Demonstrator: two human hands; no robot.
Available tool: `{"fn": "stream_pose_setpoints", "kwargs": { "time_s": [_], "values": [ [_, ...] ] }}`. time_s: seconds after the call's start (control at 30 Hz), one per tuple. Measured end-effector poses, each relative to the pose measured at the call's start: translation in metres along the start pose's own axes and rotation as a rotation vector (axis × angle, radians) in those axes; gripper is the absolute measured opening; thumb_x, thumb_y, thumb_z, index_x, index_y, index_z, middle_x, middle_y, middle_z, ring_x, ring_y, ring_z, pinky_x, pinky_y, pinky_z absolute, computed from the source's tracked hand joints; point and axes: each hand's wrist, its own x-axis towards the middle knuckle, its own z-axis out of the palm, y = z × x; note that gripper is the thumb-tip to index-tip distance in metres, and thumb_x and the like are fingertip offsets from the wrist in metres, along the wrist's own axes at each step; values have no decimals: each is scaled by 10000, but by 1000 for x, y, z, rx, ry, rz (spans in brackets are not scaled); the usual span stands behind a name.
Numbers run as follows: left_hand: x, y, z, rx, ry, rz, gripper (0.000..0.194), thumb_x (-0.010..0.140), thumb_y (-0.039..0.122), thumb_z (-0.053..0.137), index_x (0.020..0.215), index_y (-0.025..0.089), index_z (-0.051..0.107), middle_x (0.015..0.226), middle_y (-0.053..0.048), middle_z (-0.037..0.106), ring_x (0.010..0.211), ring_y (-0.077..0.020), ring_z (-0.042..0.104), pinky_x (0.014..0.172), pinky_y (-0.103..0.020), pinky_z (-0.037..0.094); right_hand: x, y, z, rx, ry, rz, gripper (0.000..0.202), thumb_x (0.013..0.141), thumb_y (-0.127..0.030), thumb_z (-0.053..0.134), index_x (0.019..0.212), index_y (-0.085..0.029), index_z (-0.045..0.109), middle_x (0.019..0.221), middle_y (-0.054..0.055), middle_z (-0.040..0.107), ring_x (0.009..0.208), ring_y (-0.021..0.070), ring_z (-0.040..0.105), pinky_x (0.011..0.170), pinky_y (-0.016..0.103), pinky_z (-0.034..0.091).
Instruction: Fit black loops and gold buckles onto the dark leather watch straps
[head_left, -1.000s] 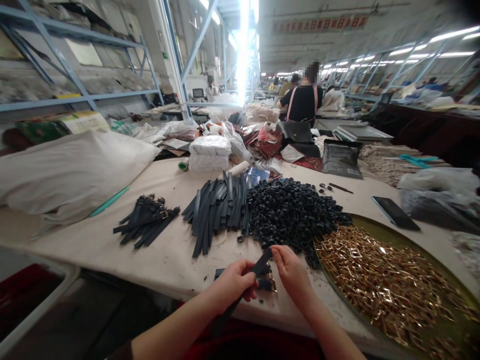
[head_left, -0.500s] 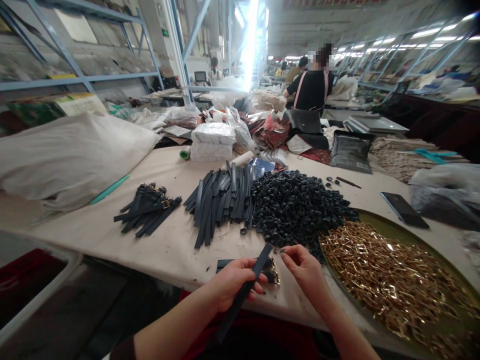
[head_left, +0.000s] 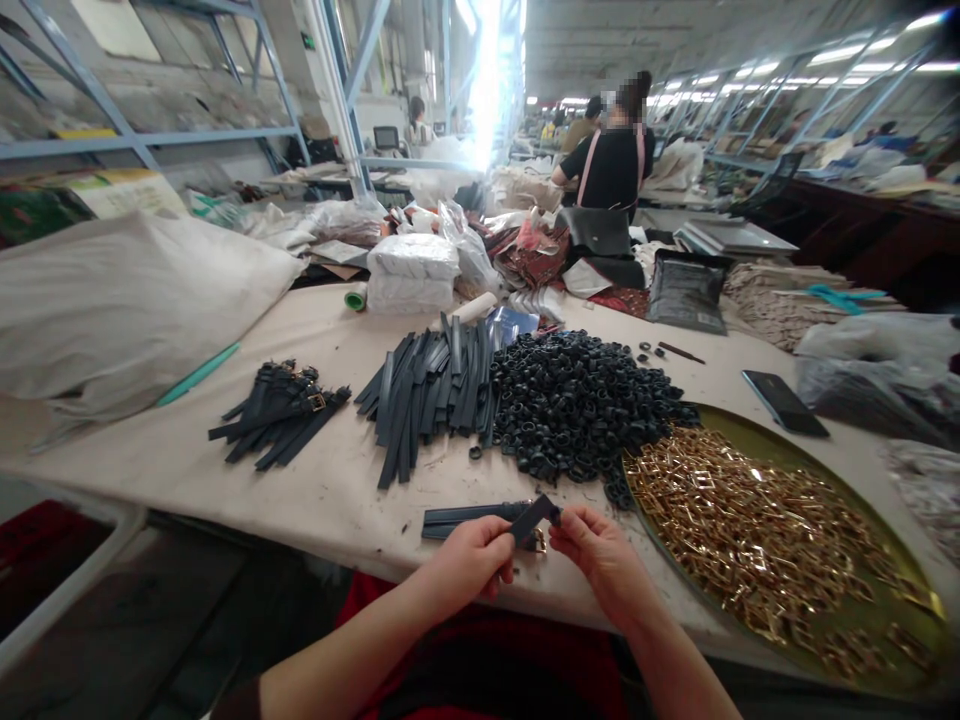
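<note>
Left hand holds a strap, fingers closed; right hand pinches a dark bit at its tip. Loops sit at one o'clock; best keep the strap flat.

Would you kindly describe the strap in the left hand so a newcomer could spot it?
On the pale table, find the heap of dark rings. In front of it, toward the near edge, the left hand holds a flat dark strap, its tip at the right hand. Unlike the neighbouring straps, it is hand-held, not lying down.
</note>
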Motion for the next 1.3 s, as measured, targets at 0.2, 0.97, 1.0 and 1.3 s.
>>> {"fn": "stream_pose_setpoints", "kwargs": {
  "time_s": [0.2, 0.97, 1.0, 1.3],
  "values": [
    [-2, 3, 5, 358, 53, 98, 229, 809, 308, 350, 703, 166, 494, 518, 47, 481, 410, -79, 426, 409, -178, 313, -7, 5, 6, 108, 58, -19, 348, 596, -366, 731, 856, -197, 574, 763, -33, 617, 614, 73, 556, 645, 227, 470],
    [-11, 12, 11, 488, -226, 78, 333, 835, 280, 314, 1108, 193, 484, 702, 4, 589, 549, -126, 532, 521, -220, 383, -23, 11, 7, -238, -21, -98, 312, 666, -441, 638, 669, -149, 527, 506, -55, 487, 480, 67, 426, 515, 202, 335],
    [-12, 12, 11, 444, -238, 55, 394, 837, 274, 304, 1212, 200, 401, 695, 8, 582, 529, -125, 524, 513, -222, 393, -24, 12, 8, -234, 6, -119, 317, 676, -448, 628, 668, -149, 522, 498, -61, 466, 479, 62, 404, 515, 198, 323],
    [-5, 13, 10, 387, -82, 227, 413, 809, 343, 419, 1186, 178, 453, 1180, -70, 524, 1071, -215, 452, 920, -293, 329, -15, -12, -26, -681, 157, -333, 422, 773, -563, 404, 710, -162, 518, 600, -1, 493, 560, 123, 463, 533, 239, 355]
  ]
}}
